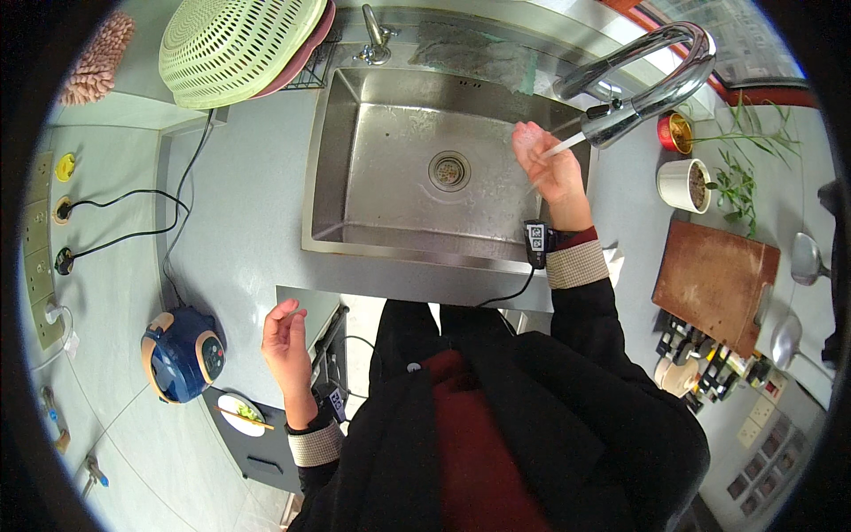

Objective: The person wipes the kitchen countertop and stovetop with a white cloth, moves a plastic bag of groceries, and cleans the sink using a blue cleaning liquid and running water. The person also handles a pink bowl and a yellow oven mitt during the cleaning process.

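Water runs from a chrome gooseneck faucet [615, 120] onto my right hand [548, 163], which is held palm up with nothing in it over the right side of a stainless steel sink [399, 186]. The drain [450, 171] sits in the middle of the basin. My left hand [287, 332] is raised in front of the counter, left of my body, its fingers loosely curled and holding nothing. Both wrists wear a small black device, and a cable hangs from the right one.
A blue rice cooker [183, 356] stands left, beside a white plate [241, 413] of green food with chopsticks. Behind the sink lie a small tap [373, 40] and a grey cloth [465, 53]. Potted plants and a wooden cutting board [718, 282] are right; a green colander [239, 46] is back left.
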The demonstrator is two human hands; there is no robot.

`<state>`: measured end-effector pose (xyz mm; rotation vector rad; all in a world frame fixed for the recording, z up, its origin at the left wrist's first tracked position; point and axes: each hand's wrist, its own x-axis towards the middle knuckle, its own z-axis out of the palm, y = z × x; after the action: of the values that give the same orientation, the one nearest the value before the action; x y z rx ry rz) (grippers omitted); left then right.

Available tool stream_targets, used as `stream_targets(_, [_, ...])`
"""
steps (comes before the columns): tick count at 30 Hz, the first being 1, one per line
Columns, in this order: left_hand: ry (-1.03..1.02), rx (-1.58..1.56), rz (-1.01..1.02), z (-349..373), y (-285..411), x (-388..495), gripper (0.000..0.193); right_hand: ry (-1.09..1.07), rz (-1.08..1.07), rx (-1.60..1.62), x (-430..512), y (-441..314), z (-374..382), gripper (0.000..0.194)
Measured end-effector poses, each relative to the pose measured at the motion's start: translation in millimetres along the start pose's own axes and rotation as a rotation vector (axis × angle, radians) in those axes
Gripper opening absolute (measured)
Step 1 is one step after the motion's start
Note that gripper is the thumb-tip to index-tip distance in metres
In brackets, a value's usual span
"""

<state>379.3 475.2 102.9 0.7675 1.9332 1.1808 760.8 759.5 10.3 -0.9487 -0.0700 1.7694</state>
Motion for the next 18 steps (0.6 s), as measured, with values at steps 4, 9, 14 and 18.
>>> stream_targets(4, [-0.003,0.002,-0.002,2,0,0,0.023,0.013,0.005,-0.121,-5,-3,10,0.021])
stream_targets(9, [-0.015,0.009,-0.002,1,0,0,0.023,0.046,-0.148,-0.337,-2,2,7,0.025])
stream_targets(14, [-0.016,0.005,-0.019,-1,1,-1,0.024,0.119,0.003,-0.406,4,1,-4,0.032])
stream_targets(18, [-0.014,-0.003,-0.006,-1,0,0,0.024,-0.033,-0.199,-0.483,6,2,-13,0.02])
